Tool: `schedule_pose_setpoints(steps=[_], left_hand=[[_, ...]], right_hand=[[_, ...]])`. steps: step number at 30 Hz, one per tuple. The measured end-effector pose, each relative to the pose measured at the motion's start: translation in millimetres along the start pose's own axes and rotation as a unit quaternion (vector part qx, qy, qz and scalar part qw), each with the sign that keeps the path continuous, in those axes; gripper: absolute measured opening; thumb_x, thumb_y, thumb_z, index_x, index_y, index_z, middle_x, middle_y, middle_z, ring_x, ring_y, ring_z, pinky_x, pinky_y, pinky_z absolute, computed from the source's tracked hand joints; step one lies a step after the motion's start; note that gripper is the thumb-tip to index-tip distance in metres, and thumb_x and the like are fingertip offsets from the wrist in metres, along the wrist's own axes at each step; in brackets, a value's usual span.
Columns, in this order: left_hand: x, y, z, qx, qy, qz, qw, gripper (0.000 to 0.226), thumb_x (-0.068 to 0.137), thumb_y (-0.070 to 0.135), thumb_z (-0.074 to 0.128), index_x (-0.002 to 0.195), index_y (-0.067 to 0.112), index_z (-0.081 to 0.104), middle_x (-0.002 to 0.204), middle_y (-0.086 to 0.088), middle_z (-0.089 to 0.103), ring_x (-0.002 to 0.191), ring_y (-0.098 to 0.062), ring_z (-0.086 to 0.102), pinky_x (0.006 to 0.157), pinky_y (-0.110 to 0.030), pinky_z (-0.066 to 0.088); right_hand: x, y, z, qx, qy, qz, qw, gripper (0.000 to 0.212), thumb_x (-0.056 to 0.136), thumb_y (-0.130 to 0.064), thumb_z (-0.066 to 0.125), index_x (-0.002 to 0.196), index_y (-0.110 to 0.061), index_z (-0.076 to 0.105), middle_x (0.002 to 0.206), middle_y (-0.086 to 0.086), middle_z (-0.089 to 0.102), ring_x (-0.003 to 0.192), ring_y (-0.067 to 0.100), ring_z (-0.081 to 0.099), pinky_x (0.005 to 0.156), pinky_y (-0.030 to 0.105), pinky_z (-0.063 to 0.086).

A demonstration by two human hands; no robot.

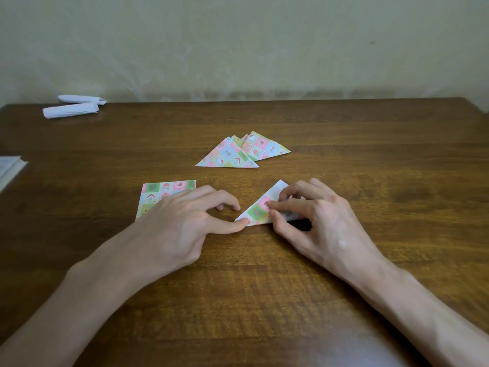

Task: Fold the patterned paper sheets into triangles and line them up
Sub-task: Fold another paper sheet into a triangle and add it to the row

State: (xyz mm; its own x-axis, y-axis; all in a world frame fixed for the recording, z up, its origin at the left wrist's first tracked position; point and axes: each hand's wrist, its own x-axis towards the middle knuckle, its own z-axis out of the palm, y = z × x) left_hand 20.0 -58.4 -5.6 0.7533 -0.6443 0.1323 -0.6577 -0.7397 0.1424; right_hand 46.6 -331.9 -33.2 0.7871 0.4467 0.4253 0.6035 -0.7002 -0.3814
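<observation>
Dark wooden table (264, 287) against a pale wall. Near the front, the right hand (317, 218) pinches a half-folded sheet (256, 211) between curled forefinger and thumb, white underside showing at its top. The left hand (182, 221) lies relaxed beside it, thumb tip pressing the sheet's left corner. Flat sheets (161, 192) sit partly under that hand; finished triangles (230, 154) overlap further back.

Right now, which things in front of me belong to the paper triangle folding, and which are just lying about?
Job:
half-folded sheet, pressed by the left hand, pinched by the right hand
flat patterned sheet
folded triangles

Lying about:
white paper rolls
pale object at far left
</observation>
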Motion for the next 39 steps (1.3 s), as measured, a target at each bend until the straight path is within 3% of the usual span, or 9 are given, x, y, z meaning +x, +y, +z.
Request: schedule_pose_setpoints(steps=[4,7,11,16,26,30,39], left_hand=[[4.1,8.7,2.9,0.014,0.012,0.018,1.0,0.06,0.082,-0.005,0.055,0.13,0.029,0.07,0.148,0.01,0.051,0.129,-0.021,0.055,0.083,-0.047,0.057],[3.7,7.8,4.3,0.005,0.02,0.029,0.999,0.063,0.078,-0.01,0.055,0.129,0.024,0.072,0.137,0.012,0.06,0.126,-0.015,0.056,0.087,-0.044,0.055],[1.5,5.0,2.0,-0.027,0.026,0.015,0.999,0.067,0.083,-0.003,0.04,0.134,0.029,0.069,0.135,0.016,0.062,0.126,-0.007,0.056,0.094,-0.042,0.053],[2.9,7.9,1.5,-0.021,0.004,0.002,1.0,0.076,0.085,-0.001,0.045,0.146,0.043,0.055,0.139,0.019,0.056,0.129,-0.004,0.05,0.099,-0.038,0.051],[3.3,9.0,3.6,-0.005,-0.002,0.005,1.0,0.079,0.083,-0.007,0.052,0.146,0.04,0.056,0.139,0.016,0.054,0.127,-0.012,0.054,0.091,-0.042,0.054],[3.4,8.6,4.8,-0.015,-0.005,-0.011,1.0,0.083,0.084,-0.007,0.05,0.146,0.049,0.051,0.142,0.017,0.047,0.123,-0.013,0.053,0.085,-0.043,0.055],[3.3,7.8,4.7,-0.007,0.008,0.007,1.0,0.079,0.083,-0.007,0.048,0.144,0.042,0.058,0.148,0.017,0.052,0.129,-0.01,0.052,0.09,-0.042,0.054]], right_hand=[[0.9,0.1,0.2,0.003,-0.002,0.001,1.0,0.036,0.1,-0.049,0.055,0.109,-0.026,0.082,0.101,-0.014,0.065,0.086,0.009,0.051,0.074,0.017,0.041],[0.7,0.6,0.3,0.005,-0.002,0.003,1.0,0.037,0.1,-0.049,0.054,0.108,-0.026,0.082,0.101,-0.014,0.065,0.087,0.01,0.052,0.075,0.019,0.044],[0.6,0.4,0.5,0.007,-0.001,0.006,1.0,0.038,0.099,-0.05,0.054,0.109,-0.027,0.082,0.101,-0.015,0.064,0.087,0.011,0.053,0.075,0.022,0.046],[0.3,0.8,-0.1,0.012,0.0,0.008,1.0,0.035,0.099,-0.049,0.056,0.11,-0.027,0.081,0.102,-0.014,0.064,0.089,0.008,0.052,0.078,0.02,0.046],[-0.6,1.1,0.0,0.009,0.003,0.004,1.0,0.034,0.099,-0.045,0.057,0.111,-0.024,0.081,0.102,-0.012,0.065,0.089,0.012,0.055,0.078,0.024,0.047],[-0.8,1.5,0.9,0.006,0.004,0.0,1.0,0.034,0.099,-0.045,0.057,0.11,-0.024,0.081,0.102,-0.011,0.065,0.087,0.012,0.052,0.078,0.023,0.046],[-1.0,2.0,1.6,0.008,0.012,0.007,1.0,0.033,0.098,-0.047,0.057,0.111,-0.028,0.081,0.104,-0.012,0.064,0.089,0.01,0.052,0.078,0.018,0.042]])
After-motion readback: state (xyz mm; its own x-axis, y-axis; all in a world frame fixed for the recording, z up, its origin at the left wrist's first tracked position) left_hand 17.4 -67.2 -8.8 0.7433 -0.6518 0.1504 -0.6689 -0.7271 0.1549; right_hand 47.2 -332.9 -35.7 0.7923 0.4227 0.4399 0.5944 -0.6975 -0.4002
